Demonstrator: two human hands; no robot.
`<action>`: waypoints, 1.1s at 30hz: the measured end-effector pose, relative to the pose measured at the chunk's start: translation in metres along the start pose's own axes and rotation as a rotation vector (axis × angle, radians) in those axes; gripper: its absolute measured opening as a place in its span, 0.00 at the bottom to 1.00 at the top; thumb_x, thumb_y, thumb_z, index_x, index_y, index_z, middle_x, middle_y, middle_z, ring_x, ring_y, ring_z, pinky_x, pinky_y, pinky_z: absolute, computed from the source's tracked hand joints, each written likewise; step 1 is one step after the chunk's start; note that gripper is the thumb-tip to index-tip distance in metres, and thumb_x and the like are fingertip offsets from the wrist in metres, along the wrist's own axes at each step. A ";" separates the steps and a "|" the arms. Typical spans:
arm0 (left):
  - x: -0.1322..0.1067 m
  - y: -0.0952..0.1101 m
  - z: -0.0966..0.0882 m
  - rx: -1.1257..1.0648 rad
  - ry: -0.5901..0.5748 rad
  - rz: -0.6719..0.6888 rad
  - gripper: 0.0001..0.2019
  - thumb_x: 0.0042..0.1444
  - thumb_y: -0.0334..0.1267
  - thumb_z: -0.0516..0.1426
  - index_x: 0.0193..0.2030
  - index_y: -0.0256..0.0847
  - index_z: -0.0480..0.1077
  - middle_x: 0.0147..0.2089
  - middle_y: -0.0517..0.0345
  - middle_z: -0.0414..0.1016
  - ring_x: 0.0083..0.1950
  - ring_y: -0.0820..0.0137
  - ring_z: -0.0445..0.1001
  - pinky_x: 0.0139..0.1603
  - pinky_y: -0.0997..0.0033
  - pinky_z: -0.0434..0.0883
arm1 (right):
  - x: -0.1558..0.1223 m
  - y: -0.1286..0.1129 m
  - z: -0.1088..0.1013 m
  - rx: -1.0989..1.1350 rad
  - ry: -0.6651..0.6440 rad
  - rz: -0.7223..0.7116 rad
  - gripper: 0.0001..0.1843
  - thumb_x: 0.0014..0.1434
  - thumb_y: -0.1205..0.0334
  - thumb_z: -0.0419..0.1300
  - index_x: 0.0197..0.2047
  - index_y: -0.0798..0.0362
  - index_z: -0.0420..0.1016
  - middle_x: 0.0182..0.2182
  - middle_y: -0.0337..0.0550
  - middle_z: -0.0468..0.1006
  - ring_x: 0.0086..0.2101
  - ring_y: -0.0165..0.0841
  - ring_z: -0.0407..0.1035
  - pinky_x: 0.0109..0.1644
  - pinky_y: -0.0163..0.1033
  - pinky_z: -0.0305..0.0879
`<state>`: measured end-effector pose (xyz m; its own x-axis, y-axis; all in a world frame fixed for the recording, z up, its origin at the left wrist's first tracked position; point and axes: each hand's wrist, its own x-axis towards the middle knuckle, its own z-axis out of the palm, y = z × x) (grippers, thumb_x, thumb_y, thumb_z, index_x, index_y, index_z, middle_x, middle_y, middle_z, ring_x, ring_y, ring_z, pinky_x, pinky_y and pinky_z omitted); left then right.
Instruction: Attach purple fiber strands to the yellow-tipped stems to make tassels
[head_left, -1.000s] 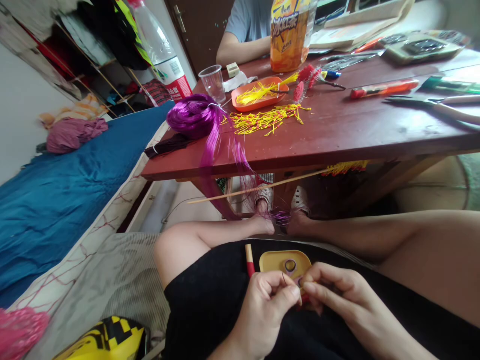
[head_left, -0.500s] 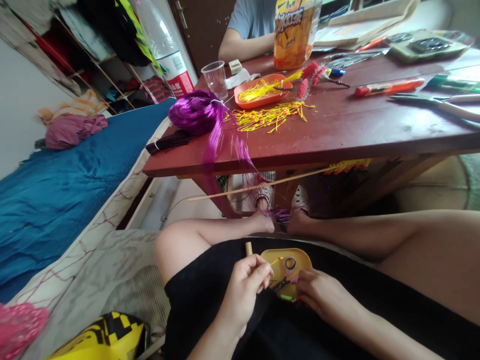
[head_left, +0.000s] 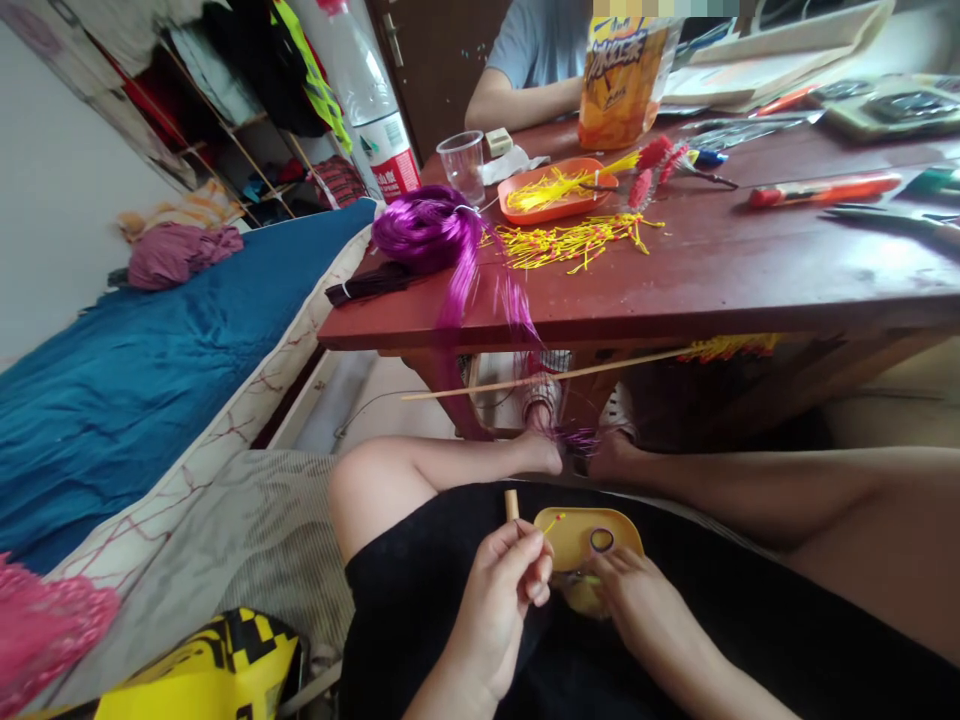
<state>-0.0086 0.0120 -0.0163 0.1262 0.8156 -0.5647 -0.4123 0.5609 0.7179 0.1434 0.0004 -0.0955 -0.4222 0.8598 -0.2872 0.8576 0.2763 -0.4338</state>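
My left hand (head_left: 504, 590) rests on my black-clad lap, fingers pinched on a thin yellow stamen wire with a red tip (head_left: 553, 522); a wooden stick (head_left: 511, 503) pokes up behind its thumb. My right hand (head_left: 634, 600) lies at the near edge of a small yellow tray (head_left: 574, 532) on my lap, fingers curled down into it; what they touch is hidden. A purple ring (head_left: 601, 540) lies in the tray.
A dark red table (head_left: 750, 270) stands ahead with purple thread (head_left: 431, 228), loose yellow stamens (head_left: 577, 240), an orange dish (head_left: 551, 190), a plastic cup (head_left: 461, 165), bottles and tools. Another person (head_left: 540, 60) sits across. A blue bedcover (head_left: 150, 350) lies left.
My hands have come apart: the left drew back left pinching a yellow stamen wire, the right dropped to the tray's near edge. The view shifted slightly, moving the table rightward.
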 end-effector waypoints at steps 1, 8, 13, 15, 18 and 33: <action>-0.001 0.001 0.001 0.022 0.008 0.017 0.10 0.49 0.39 0.59 0.26 0.35 0.64 0.20 0.65 0.60 0.20 0.81 0.52 0.23 0.78 0.50 | -0.005 0.005 -0.006 0.005 0.014 0.013 0.18 0.50 0.80 0.53 0.43 0.63 0.74 0.36 0.56 0.79 0.40 0.46 0.72 0.42 0.46 0.67; -0.010 0.000 0.010 0.327 -0.009 0.128 0.11 0.51 0.41 0.57 0.24 0.37 0.63 0.20 0.64 0.60 0.23 0.77 0.54 0.25 0.76 0.53 | -0.037 0.007 -0.069 0.901 0.263 0.136 0.13 0.59 0.55 0.50 0.39 0.51 0.71 0.36 0.45 0.79 0.36 0.38 0.74 0.38 0.37 0.71; -0.015 -0.002 0.018 0.437 -0.082 0.133 0.14 0.50 0.44 0.57 0.22 0.38 0.62 0.19 0.65 0.59 0.23 0.76 0.56 0.27 0.76 0.55 | -0.027 -0.019 -0.081 1.463 0.161 0.217 0.15 0.50 0.50 0.62 0.31 0.54 0.70 0.25 0.40 0.74 0.27 0.34 0.71 0.31 0.36 0.68; -0.016 -0.001 0.019 0.425 -0.093 0.084 0.14 0.48 0.46 0.58 0.23 0.37 0.64 0.19 0.64 0.61 0.23 0.76 0.56 0.27 0.76 0.55 | -0.025 -0.024 -0.075 1.452 0.205 0.193 0.14 0.51 0.51 0.61 0.29 0.54 0.70 0.24 0.38 0.71 0.26 0.31 0.68 0.30 0.34 0.67; -0.016 -0.001 0.021 0.346 -0.139 -0.021 0.15 0.47 0.48 0.57 0.28 0.35 0.69 0.22 0.60 0.67 0.23 0.76 0.57 0.25 0.76 0.54 | -0.027 -0.026 -0.063 1.299 0.302 0.099 0.12 0.56 0.53 0.57 0.27 0.53 0.69 0.23 0.37 0.69 0.25 0.30 0.65 0.28 0.32 0.64; -0.011 -0.006 0.031 0.208 -0.099 -0.059 0.09 0.43 0.40 0.56 0.22 0.35 0.68 0.18 0.60 0.66 0.19 0.79 0.54 0.21 0.77 0.50 | -0.029 -0.019 -0.063 1.015 0.312 -0.089 0.13 0.61 0.59 0.51 0.26 0.52 0.64 0.24 0.37 0.67 0.25 0.29 0.65 0.29 0.31 0.64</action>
<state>0.0210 0.0036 -0.0018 0.2363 0.7850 -0.5726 -0.2081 0.6165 0.7594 0.1575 -0.0024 -0.0246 -0.2543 0.9658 -0.0506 0.1206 -0.0203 -0.9925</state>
